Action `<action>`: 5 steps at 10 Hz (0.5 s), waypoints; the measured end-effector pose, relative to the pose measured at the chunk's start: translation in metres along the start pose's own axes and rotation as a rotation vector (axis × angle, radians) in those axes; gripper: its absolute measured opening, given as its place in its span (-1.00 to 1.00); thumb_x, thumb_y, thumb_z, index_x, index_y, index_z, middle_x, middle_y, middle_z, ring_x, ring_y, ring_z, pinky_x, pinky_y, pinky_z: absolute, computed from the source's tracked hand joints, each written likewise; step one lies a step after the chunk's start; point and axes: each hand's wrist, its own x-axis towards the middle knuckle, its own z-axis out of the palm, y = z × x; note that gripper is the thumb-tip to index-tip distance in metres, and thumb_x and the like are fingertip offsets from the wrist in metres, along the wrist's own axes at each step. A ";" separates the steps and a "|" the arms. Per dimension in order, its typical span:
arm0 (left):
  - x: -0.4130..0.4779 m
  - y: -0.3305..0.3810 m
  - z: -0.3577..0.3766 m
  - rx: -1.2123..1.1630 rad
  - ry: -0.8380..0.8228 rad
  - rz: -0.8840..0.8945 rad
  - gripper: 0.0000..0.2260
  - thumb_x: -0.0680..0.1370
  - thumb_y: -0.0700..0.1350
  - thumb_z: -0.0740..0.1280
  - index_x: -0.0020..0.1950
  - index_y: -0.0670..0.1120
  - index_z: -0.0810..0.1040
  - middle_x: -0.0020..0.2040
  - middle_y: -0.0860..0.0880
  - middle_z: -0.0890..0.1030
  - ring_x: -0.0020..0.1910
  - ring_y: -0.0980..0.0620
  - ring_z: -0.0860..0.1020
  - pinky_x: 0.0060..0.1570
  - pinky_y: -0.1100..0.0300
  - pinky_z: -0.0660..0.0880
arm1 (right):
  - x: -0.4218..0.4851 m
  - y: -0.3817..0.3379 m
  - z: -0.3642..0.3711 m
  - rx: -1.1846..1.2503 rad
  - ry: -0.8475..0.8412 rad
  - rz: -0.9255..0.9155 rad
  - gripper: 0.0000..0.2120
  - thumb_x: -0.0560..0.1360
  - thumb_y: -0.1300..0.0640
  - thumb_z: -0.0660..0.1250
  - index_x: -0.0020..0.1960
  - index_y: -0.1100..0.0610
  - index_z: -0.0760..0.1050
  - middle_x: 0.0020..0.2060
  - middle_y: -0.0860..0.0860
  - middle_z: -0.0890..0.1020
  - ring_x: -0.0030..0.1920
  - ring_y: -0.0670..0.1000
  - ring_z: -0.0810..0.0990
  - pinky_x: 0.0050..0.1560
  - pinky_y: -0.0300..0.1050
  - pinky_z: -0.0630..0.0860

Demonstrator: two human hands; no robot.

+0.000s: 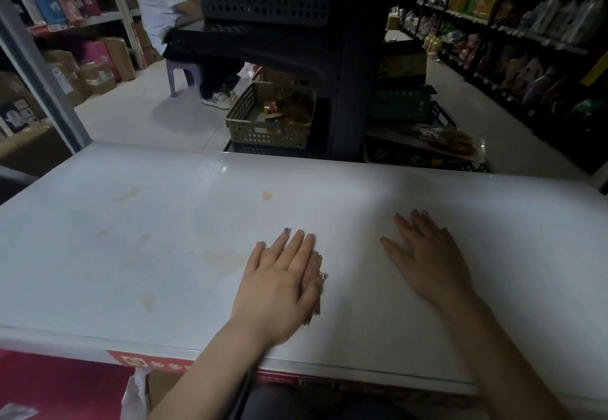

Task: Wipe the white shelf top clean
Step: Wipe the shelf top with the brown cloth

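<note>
While the left hand (279, 288) presses flat on a brown cloth (316, 263), its fingers lie straight and close together, so only the right edge of the cloth shows. They are near the middle of the white shelf top (510, 255), toward its near edge. To the right, the right hand (427, 261) rests flat on the bare shelf top, fingers straight and a little apart, holding nothing. Yellowish stains (223, 260) mark the left half. Beyond the far edge stands a basket (269, 123).
</note>
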 end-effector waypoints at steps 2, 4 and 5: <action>0.014 -0.004 0.004 -0.014 -0.003 -0.024 -0.27 0.37 0.25 -0.37 0.52 0.08 -0.08 0.53 0.13 -0.01 0.50 0.12 -0.15 0.39 0.13 -0.22 | 0.000 0.000 0.000 0.006 0.003 0.000 -0.42 0.57 -0.19 0.02 0.52 -0.02 0.00 0.53 0.01 -0.03 0.50 -0.07 -0.13 0.44 -0.12 -0.21; 0.028 -0.008 0.004 0.001 -0.025 -0.040 -0.23 0.32 0.24 -0.42 0.52 0.08 -0.11 0.53 0.14 -0.05 0.50 0.12 -0.17 0.39 0.12 -0.20 | 0.000 0.000 0.000 0.005 0.009 -0.005 -0.42 0.57 -0.19 0.03 0.52 -0.02 0.01 0.53 0.02 -0.02 0.50 -0.07 -0.13 0.44 -0.12 -0.20; 0.034 -0.009 0.005 0.002 -0.035 -0.041 -0.22 0.31 0.24 -0.41 0.52 0.08 -0.11 0.54 0.13 -0.04 0.50 0.11 -0.17 0.40 0.10 -0.19 | 0.000 0.000 0.000 0.009 0.012 -0.008 -0.42 0.57 -0.19 0.03 0.52 -0.02 0.02 0.53 0.01 -0.02 0.50 -0.07 -0.13 0.43 -0.13 -0.20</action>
